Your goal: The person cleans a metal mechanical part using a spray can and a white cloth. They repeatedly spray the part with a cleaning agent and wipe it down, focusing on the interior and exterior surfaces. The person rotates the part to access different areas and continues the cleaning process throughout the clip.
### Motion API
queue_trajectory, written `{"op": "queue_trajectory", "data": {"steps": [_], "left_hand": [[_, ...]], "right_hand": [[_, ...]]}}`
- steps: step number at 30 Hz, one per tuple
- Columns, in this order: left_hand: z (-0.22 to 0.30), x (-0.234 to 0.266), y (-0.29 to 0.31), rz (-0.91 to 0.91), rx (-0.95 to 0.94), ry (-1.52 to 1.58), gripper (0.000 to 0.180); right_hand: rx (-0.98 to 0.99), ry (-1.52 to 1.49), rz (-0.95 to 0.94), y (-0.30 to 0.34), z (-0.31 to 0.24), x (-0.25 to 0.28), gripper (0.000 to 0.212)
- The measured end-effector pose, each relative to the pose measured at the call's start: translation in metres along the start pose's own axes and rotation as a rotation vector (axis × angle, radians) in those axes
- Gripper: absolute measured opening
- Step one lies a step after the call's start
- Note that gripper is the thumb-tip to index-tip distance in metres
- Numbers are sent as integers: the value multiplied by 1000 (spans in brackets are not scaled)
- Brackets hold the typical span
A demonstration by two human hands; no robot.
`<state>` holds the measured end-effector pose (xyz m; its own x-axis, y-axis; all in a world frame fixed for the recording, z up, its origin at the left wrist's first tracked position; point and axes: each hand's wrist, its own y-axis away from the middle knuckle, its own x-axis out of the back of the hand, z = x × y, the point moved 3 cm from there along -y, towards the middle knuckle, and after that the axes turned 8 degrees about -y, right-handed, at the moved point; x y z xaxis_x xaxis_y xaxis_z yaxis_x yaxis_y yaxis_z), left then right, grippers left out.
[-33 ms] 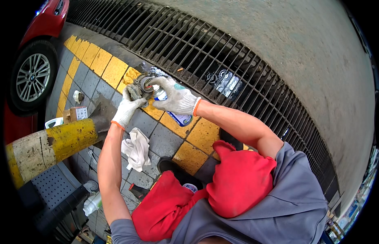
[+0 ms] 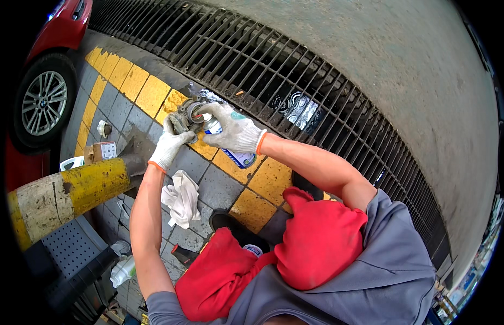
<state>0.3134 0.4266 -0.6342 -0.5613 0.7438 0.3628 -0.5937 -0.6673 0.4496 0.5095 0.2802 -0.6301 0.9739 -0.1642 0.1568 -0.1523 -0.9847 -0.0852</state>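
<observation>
In a white knitted glove with an orange cuff, my left hand (image 2: 173, 142) is closed around a grey metal throttle body (image 2: 193, 112), its round bore facing my other hand. My right hand (image 2: 232, 129), gloved the same way, grips a white and blue spray can (image 2: 241, 158) near its top. Its fingers hide most of the can's upper end. A small red tip shows beside the bore, close to the metal. Both hands are held together over the yellow and grey floor tiles, near the drain grate.
A long metal grate (image 2: 295, 70) crosses beyond my hands, with wet, shiny patches beneath. A white cloth (image 2: 181, 199) lies on the tiles. At left are a yellow and white post (image 2: 73, 187), a small cardboard box (image 2: 100, 153), a black cart (image 2: 68, 254) and a red car (image 2: 57, 30).
</observation>
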Motion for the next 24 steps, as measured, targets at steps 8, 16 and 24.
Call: {"op": "queue_trajectory", "data": {"steps": [8,16,24], "left_hand": [[4,-1,1,53,21,-181,95],[7,-2,0,73,31,-221,99],[26,-6,2,77,89,-342,102]], "right_hand": [[-101,125,-75,0,-15,4,69],[-152,225,-117,1,-23,6,67],[-181,237,-134,3,-25,9,65]]}}
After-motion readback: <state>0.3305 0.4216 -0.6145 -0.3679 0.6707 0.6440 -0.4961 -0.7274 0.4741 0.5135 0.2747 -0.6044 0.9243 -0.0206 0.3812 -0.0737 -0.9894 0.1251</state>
